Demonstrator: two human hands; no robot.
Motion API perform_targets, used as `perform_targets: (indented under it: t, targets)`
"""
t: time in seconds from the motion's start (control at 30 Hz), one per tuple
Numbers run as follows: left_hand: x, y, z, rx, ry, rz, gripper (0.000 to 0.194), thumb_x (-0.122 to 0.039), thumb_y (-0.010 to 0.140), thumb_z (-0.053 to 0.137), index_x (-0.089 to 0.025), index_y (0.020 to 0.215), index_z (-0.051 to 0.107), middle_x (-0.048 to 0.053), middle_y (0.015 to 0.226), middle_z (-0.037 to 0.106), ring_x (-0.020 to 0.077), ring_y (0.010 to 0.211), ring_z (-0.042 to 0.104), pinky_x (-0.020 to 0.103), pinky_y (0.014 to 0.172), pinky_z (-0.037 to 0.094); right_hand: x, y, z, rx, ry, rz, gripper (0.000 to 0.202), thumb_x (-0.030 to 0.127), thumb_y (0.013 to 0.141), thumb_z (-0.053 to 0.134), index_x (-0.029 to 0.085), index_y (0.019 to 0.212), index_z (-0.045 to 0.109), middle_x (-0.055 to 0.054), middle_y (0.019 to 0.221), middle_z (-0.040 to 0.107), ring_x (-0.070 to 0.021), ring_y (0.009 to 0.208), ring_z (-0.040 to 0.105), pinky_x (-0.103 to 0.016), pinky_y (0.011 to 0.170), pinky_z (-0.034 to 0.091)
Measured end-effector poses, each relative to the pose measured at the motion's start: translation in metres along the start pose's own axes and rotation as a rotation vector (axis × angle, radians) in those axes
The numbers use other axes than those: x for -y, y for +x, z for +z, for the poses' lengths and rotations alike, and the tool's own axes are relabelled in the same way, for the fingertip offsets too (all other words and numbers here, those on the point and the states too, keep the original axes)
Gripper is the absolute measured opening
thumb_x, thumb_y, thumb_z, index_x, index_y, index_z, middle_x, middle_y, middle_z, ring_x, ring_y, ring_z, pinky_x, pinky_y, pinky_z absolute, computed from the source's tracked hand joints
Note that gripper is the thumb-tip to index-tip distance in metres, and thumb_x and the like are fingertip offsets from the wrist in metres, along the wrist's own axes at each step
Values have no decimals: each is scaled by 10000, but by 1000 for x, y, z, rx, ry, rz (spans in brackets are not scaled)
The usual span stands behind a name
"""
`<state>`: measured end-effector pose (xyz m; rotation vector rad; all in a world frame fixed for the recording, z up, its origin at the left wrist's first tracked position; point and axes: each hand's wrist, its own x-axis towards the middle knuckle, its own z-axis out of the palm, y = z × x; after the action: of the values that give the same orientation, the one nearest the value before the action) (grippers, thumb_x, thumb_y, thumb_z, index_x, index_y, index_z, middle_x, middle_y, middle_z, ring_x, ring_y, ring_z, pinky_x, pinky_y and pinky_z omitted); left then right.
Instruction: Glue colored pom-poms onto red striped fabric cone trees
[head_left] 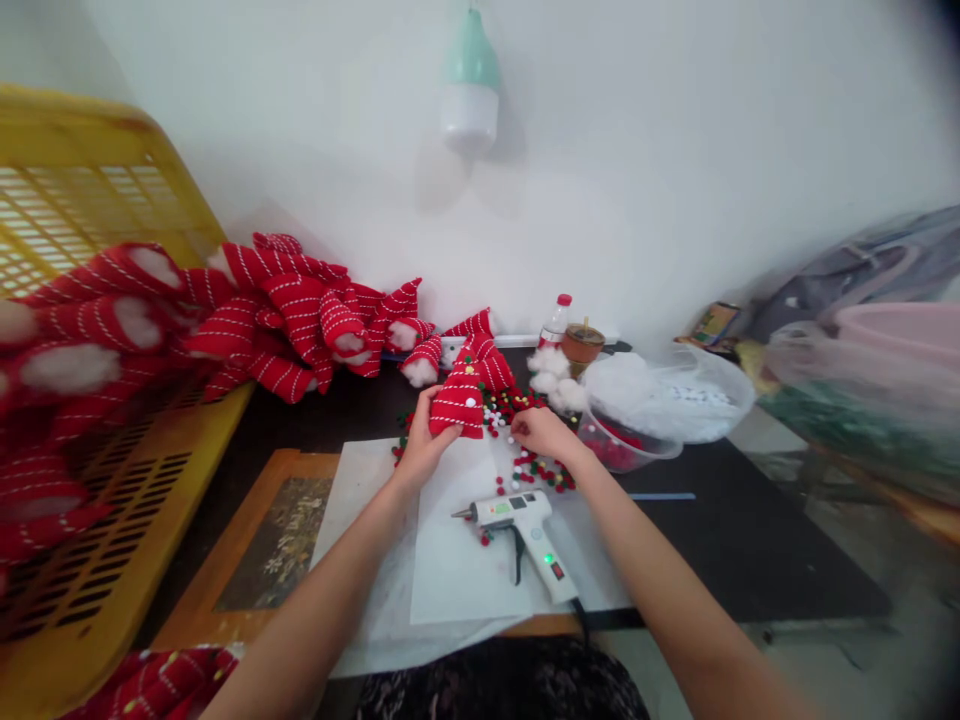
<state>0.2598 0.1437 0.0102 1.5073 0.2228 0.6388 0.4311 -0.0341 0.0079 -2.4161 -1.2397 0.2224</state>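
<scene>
My left hand (429,436) is closed round the lower left edge of a red cone hat with white stitched stripes (456,402). Small pom-poms, one white and others yellowish or green, sit on the hat's front. To its right, my right hand (541,432) has its fingertips pinched together over a spread of tiny red, green and white pom-poms (529,466); whatever is between those fingers is too small to make out. Below both hands a white glue gun (525,515) with a lit green light lies on white paper (450,575), its nozzle pointing left.
A yellow basket (169,520) on the left holds a heap of stuffed red striped cones (292,320). On the right stand a clear plastic bowl (630,450), white fluff balls (551,375), a bottle (555,325) and a brown cup (583,345). A wooden framed panel (277,545) lies left.
</scene>
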Motion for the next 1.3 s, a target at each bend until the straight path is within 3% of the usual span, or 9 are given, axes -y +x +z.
perform_targets:
  t: [0.13,0.27,0.43,0.67,0.83,0.97,1.07,1.2,1.3]
  targets:
    - [3,2,-1,-12,37,29,637,-333,733,736,-253,1309,478,61,1282,631,262,1123,631,358,950,501,7,-4,-7,-96,82,-31,150,42,780,634,141,820,740,-85,827,783,-212,779,720,-269,745,523]
    - [8,4,-1,13,-49,7,644,-331,727,745,-262,1303,465,47,1216,657,246,1053,652,340,893,515,20,-14,-24,-226,261,-105,155,242,901,582,159,954,701,-69,892,768,-182,760,702,-269,702,551]
    - [12,5,-1,11,-131,-28,645,-323,719,737,-255,1303,471,58,1201,668,242,1026,662,323,848,521,49,-19,-24,-482,577,-213,177,342,810,657,179,845,717,-41,749,725,-166,611,618,-287,602,522]
    - [6,2,3,79,-222,-50,703,-304,734,712,-278,1385,448,65,1255,677,239,987,682,344,856,535,73,-19,-13,-590,721,-229,167,369,838,702,202,837,707,-38,794,749,-184,702,674,-300,682,555]
    - [2,-1,5,88,-286,-48,742,-259,724,740,-283,1411,461,64,1284,667,238,1034,674,320,858,529,74,-18,-6,-581,643,-289,140,330,881,681,203,854,732,-53,858,763,-197,771,701,-312,739,562]
    - [-1,-1,6,93,-325,-50,741,-242,726,744,-284,1414,471,54,1235,689,207,921,675,309,832,530,77,-19,-6,-601,607,-359,154,317,911,670,213,849,764,-63,892,770,-209,829,708,-325,771,566]
    - [2,1,5,87,-354,-52,756,-251,710,773,-289,1407,484,50,1191,707,197,859,667,303,798,528,69,-22,-16,-650,675,-359,175,339,928,669,209,899,783,-67,933,770,-207,841,708,-322,764,569]
    - [11,5,0,46,-350,-48,749,-272,730,775,-292,1416,475,44,1168,715,216,927,672,295,782,517,33,-33,-38,-698,660,-114,314,408,990,569,175,1047,773,-70,914,779,-193,709,692,-302,643,551]
    - [14,7,-1,40,-340,-33,709,-285,745,772,-284,1394,486,39,1166,710,223,980,674,306,826,511,2,-45,-47,-469,275,44,296,307,1008,527,150,1067,771,-84,917,795,-216,772,723,-306,718,547]
